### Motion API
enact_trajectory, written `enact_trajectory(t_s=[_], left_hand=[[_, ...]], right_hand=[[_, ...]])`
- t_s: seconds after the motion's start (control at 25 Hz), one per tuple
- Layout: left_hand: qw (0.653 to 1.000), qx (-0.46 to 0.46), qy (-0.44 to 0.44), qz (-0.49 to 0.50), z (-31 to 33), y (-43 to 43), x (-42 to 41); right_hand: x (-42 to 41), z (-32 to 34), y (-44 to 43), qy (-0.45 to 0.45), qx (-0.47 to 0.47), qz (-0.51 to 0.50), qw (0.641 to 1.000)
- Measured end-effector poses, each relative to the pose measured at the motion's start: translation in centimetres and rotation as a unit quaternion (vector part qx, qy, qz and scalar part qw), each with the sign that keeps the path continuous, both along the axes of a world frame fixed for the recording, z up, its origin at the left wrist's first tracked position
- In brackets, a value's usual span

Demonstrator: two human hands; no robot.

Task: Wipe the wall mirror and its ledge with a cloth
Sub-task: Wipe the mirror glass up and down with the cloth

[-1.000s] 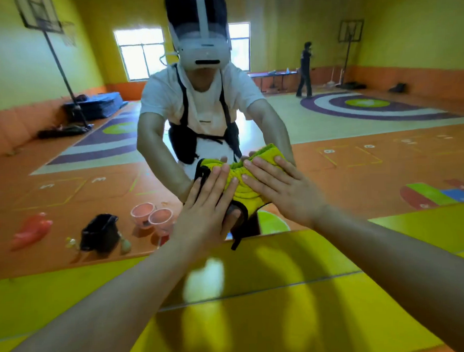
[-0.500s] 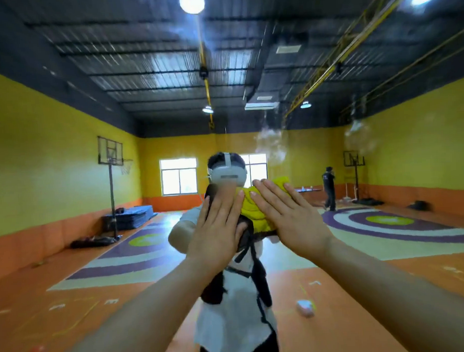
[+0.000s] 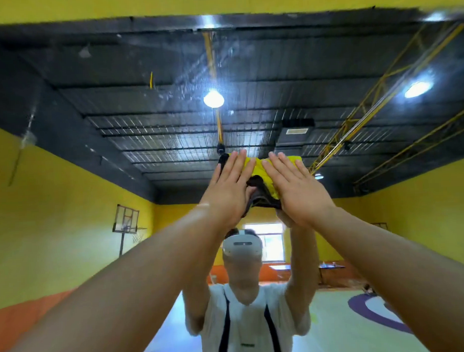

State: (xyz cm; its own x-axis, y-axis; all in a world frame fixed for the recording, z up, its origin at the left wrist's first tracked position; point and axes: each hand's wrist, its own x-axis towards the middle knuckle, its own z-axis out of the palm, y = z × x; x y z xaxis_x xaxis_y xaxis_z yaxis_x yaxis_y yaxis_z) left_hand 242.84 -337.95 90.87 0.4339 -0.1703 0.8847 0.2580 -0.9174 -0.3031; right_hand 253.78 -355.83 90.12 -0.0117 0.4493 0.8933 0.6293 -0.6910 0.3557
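Overhead, left hand (image 3: pixel 226 193) and right hand (image 3: pixel 298 193) press crumpled cloth (image 3: pixel 257 167) on mirror (image 3: pixel 112 106).

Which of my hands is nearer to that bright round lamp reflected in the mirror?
Left. The left hand presses the yellow cloth almost straight below the lamp's reflection; the right hand presses it farther off, below and to the right.

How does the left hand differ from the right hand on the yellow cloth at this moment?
The left hand covers the cloth's left side, the right hand its right side. The left hand's fingers slant up to the right, the right hand's up to the left. Both lie flat with straight fingers, pressing the cloth on the mirror.
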Motion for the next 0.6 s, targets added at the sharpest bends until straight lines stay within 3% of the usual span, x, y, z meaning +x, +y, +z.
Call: enact_trajectory(t_s=[0.08, 0.16, 0.28, 0.36, 0.48, 0.6], left_hand=[[0.999, -0.014, 0.041, -0.019, 1.6, -0.5, -1.0], [0.992, -0.019, 0.064, -0.105, 0.5, 0.4, -1.9], [0.973, -0.051, 0.015, -0.224, -3.0, 1.8, -2.4], [0.958, -0.094, -0.028, -0.271, -4.0, 1.5, -2.4], [0.934, -0.141, -0.075, -0.319, -3.7, 1.4, -3.4], [0.948, -0.078, -0.135, -0.276, -3.8, 3.9, -4.3]], right_hand=[[-1.5, 1.3, 0.1, 0.039, 0.001, -0.018, 0.999], [-3.2, 0.3, 0.5, 0.109, 0.011, 0.009, 0.994], [-5.6, -1.3, 2.0, 0.215, 0.100, 0.132, 0.962], [-6.0, -1.6, 4.0, 0.195, 0.171, 0.125, 0.958], [-5.6, -2.7, 7.4, 0.157, 0.196, 0.040, 0.967], [-4.6, -3.5, 8.9, 0.083, 0.215, -0.009, 0.973]])
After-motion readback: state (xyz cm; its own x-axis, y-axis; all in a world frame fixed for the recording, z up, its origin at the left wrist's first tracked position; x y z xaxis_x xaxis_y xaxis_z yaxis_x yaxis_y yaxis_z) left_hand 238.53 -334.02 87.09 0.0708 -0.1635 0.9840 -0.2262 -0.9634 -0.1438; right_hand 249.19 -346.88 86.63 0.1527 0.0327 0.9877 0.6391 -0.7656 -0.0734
